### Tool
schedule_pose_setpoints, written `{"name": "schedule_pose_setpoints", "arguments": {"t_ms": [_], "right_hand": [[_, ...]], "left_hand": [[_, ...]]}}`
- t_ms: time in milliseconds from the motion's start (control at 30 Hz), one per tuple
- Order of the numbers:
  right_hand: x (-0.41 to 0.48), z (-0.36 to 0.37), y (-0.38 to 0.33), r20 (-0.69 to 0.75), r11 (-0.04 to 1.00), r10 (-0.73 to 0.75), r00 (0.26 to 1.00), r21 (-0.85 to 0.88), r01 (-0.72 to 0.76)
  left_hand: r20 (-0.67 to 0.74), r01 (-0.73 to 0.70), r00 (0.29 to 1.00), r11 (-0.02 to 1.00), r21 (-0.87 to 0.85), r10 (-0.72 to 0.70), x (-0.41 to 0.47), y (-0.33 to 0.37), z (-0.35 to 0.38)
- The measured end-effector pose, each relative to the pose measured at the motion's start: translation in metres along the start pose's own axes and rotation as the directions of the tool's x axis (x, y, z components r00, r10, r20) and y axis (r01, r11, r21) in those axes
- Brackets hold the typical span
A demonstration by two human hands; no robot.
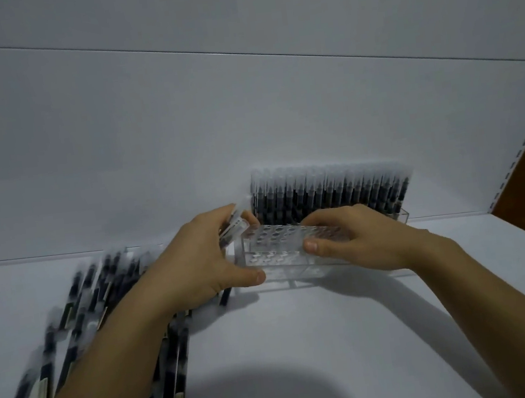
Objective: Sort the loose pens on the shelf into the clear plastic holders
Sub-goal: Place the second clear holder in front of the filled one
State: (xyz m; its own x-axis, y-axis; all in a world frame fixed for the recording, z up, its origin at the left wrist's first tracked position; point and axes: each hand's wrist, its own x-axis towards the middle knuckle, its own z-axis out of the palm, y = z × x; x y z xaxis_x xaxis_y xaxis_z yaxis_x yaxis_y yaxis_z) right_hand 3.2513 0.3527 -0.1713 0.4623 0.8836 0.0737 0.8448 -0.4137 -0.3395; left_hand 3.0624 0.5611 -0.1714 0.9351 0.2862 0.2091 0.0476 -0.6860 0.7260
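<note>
Empty holder (pixel 278 237) sat on shelf (pixel 303 341) before full holder (pixel 329 194); loose pens (pixel 100 282) lay left. Our right hand (pixel 357 237) pinched its top; left hand (pixel 196 265) clutched a few pens (pixel 233 226), thumb at its corner. We judged: steady it first, then drop pens singly, upright.

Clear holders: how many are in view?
2. The empty holder is in front, held between the left hand and right hand. The full holder stands behind it at the back, packed with pens. Blur could hide another.
</note>
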Motion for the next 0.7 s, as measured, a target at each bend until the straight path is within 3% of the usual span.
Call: {"name": "schedule_pose_setpoints", "arguments": {"t_ms": [167,500,633,700], "right_hand": [[-0.003,-0.005,0.001,0.041,0.995,0.004,0.999,0.098,-0.008],[-0.017,0.013,-0.008,-0.252,0.992,0.05,0.966,0.121,-0.02],[-0.018,0.017,-0.01,-0.281,0.996,0.064,0.958,0.075,-0.044],[-0.017,0.018,-0.01,-0.264,0.997,0.067,0.962,0.05,-0.056]], "left_hand": [[0.054,0.0,0.999,0.997,0.081,-0.004,-0.001,0.003,0.003],[-0.008,-0.158,0.984,0.908,0.388,0.175,-0.001,0.004,0.011],[0.025,-0.123,0.992,0.904,0.41,0.123,-0.002,0.0,0.011],[-0.015,-0.074,0.996,0.937,0.342,0.084,-0.002,-0.001,0.005]]}}
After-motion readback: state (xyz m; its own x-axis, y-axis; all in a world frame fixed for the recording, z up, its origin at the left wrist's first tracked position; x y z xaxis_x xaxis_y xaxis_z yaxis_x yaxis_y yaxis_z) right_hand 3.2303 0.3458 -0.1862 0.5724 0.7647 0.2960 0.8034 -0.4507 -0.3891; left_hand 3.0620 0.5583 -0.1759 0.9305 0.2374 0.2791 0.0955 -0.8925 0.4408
